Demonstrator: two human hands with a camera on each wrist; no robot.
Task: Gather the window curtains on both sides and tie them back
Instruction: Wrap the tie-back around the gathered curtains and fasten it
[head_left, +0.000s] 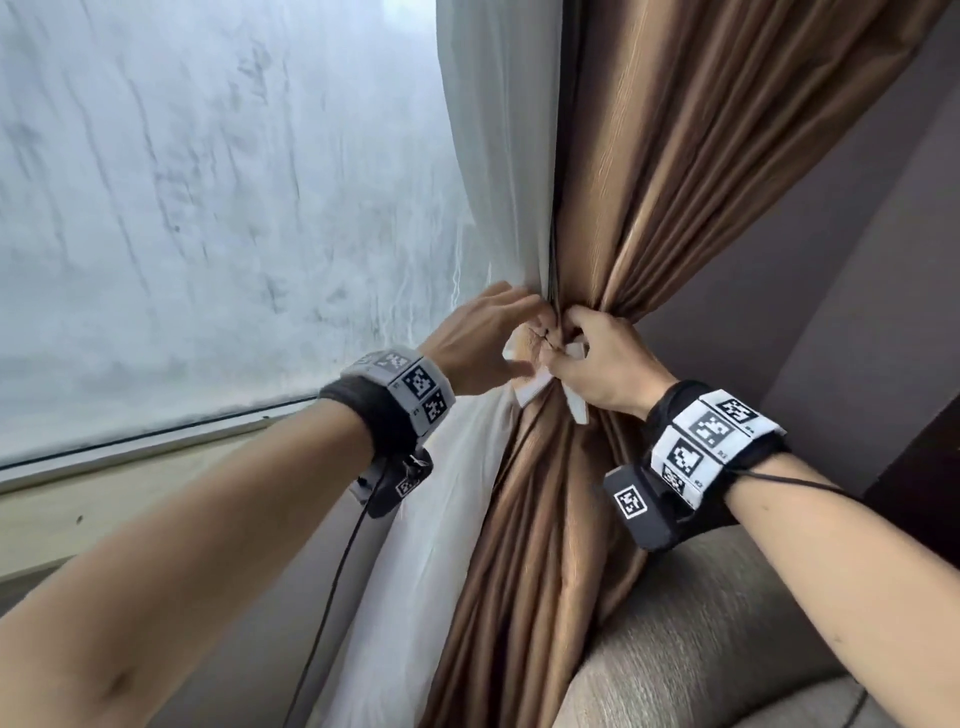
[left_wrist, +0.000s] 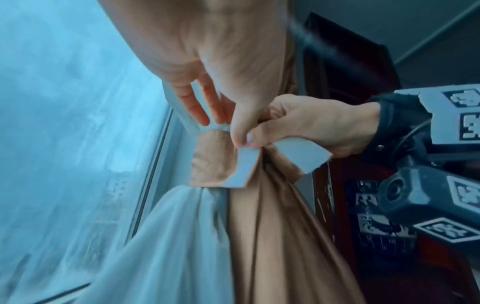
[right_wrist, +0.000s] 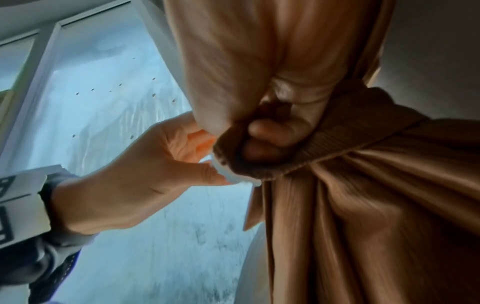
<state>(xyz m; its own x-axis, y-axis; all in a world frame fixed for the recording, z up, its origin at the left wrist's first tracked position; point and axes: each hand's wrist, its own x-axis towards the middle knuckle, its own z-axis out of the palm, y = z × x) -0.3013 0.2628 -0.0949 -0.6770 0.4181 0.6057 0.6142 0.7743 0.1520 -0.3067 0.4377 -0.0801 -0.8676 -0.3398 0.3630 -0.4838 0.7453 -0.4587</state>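
- Big picture: the misted window (head_left: 208, 208) fills the left, and the brown curtain (head_left: 649, 182) with the white sheer curtain (head_left: 493, 156) beside it hangs at the window's right edge, long axis running top to bottom, cinched to a narrow waist at mid-height.
- Below right, a grey sofa back (head_left: 727, 623) sits under the right forearm; it looks clear of the work.
- At the waist, the tieback band (right_wrist: 363, 139) wraps round the bundle crosswise, its two ends meeting on the window-facing side, right between the hands.
- Right hand (head_left: 602, 364) is curled tight, fingers hooked inside the band, one white-backed end (left_wrist: 303, 156) jutting from under its palm.
- Left hand (head_left: 483, 338) comes in from the window side, thumb and forefinger pinching the other end (left_wrist: 241, 164), remaining fingers straight against the sheer.
- My read: the ends lie just beside each other, so closing them is a short inward press; loose sheer folds could catch between.
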